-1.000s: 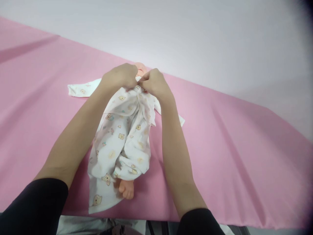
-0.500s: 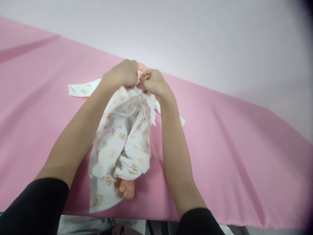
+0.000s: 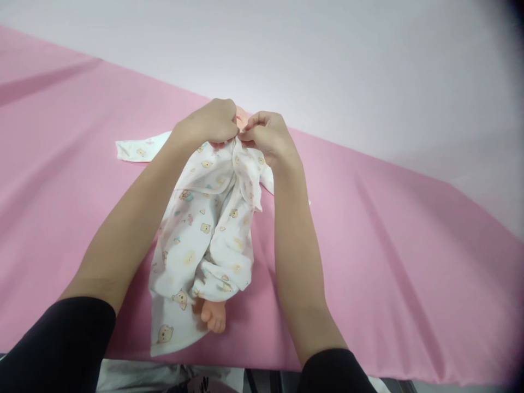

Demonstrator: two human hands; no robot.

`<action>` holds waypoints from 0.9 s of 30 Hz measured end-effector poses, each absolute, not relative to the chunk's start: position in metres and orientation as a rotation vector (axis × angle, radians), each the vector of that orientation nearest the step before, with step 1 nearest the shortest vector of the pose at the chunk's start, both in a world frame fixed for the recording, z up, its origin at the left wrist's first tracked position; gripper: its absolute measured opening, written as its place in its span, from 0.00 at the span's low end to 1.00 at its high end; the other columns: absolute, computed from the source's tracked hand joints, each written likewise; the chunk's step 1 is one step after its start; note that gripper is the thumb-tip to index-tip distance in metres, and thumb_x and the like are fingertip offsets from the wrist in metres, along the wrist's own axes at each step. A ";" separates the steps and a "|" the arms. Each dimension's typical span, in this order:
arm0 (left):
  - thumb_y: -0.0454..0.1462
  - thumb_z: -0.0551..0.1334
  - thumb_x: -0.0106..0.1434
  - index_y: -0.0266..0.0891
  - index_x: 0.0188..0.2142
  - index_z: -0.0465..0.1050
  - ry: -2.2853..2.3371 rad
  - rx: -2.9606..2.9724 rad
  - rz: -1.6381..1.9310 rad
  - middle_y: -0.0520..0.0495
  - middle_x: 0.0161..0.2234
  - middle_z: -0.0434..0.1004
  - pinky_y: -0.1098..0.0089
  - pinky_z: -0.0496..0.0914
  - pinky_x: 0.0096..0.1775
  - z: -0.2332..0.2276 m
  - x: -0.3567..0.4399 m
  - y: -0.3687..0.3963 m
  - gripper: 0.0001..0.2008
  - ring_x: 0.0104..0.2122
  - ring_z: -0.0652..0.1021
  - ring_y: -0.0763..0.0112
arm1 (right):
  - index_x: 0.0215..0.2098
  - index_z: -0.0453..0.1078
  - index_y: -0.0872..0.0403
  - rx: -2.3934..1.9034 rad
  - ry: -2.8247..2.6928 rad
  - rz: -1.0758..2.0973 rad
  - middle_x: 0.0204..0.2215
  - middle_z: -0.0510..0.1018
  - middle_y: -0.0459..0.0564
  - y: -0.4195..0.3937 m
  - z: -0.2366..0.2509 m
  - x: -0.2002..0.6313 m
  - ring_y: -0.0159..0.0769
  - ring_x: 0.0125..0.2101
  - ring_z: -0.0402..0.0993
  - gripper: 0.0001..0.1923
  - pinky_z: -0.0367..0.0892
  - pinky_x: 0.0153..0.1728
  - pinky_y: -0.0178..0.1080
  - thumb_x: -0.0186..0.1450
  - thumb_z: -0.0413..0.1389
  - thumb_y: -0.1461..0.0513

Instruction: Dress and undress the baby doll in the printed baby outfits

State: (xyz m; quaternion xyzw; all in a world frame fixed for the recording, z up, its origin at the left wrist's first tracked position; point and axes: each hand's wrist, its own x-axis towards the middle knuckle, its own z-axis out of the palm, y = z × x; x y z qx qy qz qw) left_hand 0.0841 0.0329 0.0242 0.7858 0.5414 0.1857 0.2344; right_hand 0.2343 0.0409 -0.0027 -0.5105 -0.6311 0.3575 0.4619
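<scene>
A baby doll lies on its back on the pink sheet (image 3: 388,262), its head away from me. A white romper (image 3: 204,234) printed with small bears covers it. One bare doll foot (image 3: 213,315) sticks out at the near end. Most of the doll's head (image 3: 241,114) is hidden behind my hands. My left hand (image 3: 208,123) and my right hand (image 3: 266,134) meet at the romper's neckline, each pinching an edge of the fabric there. One empty sleeve (image 3: 137,149) lies flat out to the left.
The pink sheet covers a padded table that runs to a pale wall (image 3: 327,65) at the back. Its near edge (image 3: 409,376) is just below my forearms. My dark sleeves show at the bottom of the view.
My hands have shifted slightly up toward the doll's neck, drawing the romper's collar edges closer together. The doll stays in place.
</scene>
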 end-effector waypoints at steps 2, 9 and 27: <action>0.39 0.59 0.54 0.42 0.37 0.78 1.509 2.159 0.527 0.42 0.30 0.77 0.57 0.68 0.42 0.024 0.085 0.031 0.12 0.40 0.78 0.51 | 0.22 0.58 0.54 -1.264 -1.523 0.899 0.19 0.63 0.42 0.037 0.000 0.234 0.33 0.25 0.70 0.14 0.73 0.36 0.46 0.53 0.52 0.78; 0.39 0.57 0.55 0.41 0.38 0.77 1.421 2.188 0.530 0.42 0.32 0.77 0.59 0.69 0.39 0.023 0.086 0.034 0.13 0.37 0.78 0.55 | 0.22 0.58 0.55 -1.296 -1.432 0.971 0.20 0.64 0.42 0.030 0.007 0.234 0.31 0.24 0.71 0.15 0.75 0.37 0.42 0.55 0.52 0.78; 0.37 0.59 0.50 0.39 0.34 0.76 1.415 2.272 0.541 0.41 0.28 0.75 0.64 0.63 0.33 0.037 0.091 0.019 0.12 0.34 0.75 0.57 | 0.24 0.55 0.54 -1.334 -1.286 1.051 0.20 0.66 0.42 0.027 0.012 0.239 0.28 0.24 0.72 0.17 0.74 0.33 0.34 0.56 0.54 0.79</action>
